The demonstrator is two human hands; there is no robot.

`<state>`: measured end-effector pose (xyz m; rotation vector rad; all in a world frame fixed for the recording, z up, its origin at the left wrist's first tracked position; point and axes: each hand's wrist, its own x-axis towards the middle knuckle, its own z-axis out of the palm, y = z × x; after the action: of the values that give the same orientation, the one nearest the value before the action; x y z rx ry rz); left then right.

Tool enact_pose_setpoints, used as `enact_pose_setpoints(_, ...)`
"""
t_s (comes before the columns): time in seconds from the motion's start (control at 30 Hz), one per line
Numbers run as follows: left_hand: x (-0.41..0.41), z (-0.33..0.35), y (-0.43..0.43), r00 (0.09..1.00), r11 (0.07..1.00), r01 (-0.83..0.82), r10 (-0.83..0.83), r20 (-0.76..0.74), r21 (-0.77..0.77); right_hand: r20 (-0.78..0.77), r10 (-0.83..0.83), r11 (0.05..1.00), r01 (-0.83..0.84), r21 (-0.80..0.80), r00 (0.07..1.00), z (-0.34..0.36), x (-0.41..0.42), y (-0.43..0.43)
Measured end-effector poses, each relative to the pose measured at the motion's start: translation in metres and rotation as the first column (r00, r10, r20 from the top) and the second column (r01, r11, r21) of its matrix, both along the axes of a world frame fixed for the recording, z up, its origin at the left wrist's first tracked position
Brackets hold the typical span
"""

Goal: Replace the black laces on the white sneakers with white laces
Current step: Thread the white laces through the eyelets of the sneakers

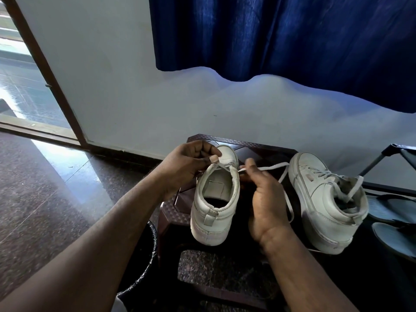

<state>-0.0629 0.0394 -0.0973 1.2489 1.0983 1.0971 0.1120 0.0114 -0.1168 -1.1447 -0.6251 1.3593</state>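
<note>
— What takes up most of the room from here?
— The curtain (281,34), dark blue, hanging down the wall (112,75) behind the stool (247,144). Left of the stool is polished stone floor (45,199), running to an open doorway.

— And the stool itself?
— Dark brown, low, set close to the wall. A white sneaker (213,212) stands on its middle, heel toward the person, toe toward the wall.

— Only one?
— A second sneaker (322,203) is at the stool's right side, heel tipped up, pale laces already threaded and their ends loose. I can't tell whether it rests on the stool. Grey sandals (391,210) lie further right of the stool.

— The hands?
— Both are over the stool, at the sneaker's top. The left hand (186,163) is on its left side, fingers (211,159) curled and pinching one end of the white lace (272,166) at the collar. The right hand (267,199) is on the other side, pinching the other end.

— Where does the lace go?
— From the right hand it runs toward the second sneaker and loops back down over the stool's right half.
</note>
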Motion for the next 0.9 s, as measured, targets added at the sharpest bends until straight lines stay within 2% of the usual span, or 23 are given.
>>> enact_pose_setpoints(0.07, 0.001, 0.0, 0.0, 1.0, 1.0, 0.0, 0.0, 0.005, -0.006, 0.029, 0.053, 0.998, -0.054, 0.041, 0.998, 0.005, -0.003, -0.004)
enact_pose_setpoints(0.13, 0.002, 0.0, 0.0, 1.0, 1.0, -0.007, 0.007, 0.002, -0.013, 0.059, -0.007, 0.998, 0.004, 0.058, 0.998, 0.007, 0.0, -0.002)
enact_pose_setpoints(0.27, 0.0, -0.002, -0.001, 0.998, 1.0, 0.02, -0.02, -0.059, -0.006, 0.025, -0.127, 0.991, 0.126, 0.046, 0.992, 0.005, 0.008, 0.005)
enact_pose_setpoints(0.43, -0.006, -0.002, 0.0, 0.995, 1.0, 0.005, -0.008, -0.104, -0.027, 0.015, -0.057, 0.998, 0.057, 0.024, 0.998, 0.004, 0.005, 0.003)
enact_pose_setpoints(0.67, -0.012, 0.002, -0.006, 0.942, 0.991, 0.131, -0.135, -0.306, -0.034, -0.101, -0.077, 0.995, 0.082, 0.052, 0.992, 0.008, 0.008, 0.005)
enact_pose_setpoints(0.8, -0.012, 0.005, -0.009, 0.901, 0.988, 0.156, -0.143, -0.409, -0.001, -0.078, -0.074, 0.996, 0.078, 0.04, 0.994, 0.009, 0.01, 0.005)
enact_pose_setpoints(0.9, -0.014, 0.007, -0.009, 0.892, 0.985, 0.172, -0.154, -0.426, 0.003, -0.067, -0.059, 0.998, 0.06, 0.02, 0.996, 0.01, 0.009, 0.005)
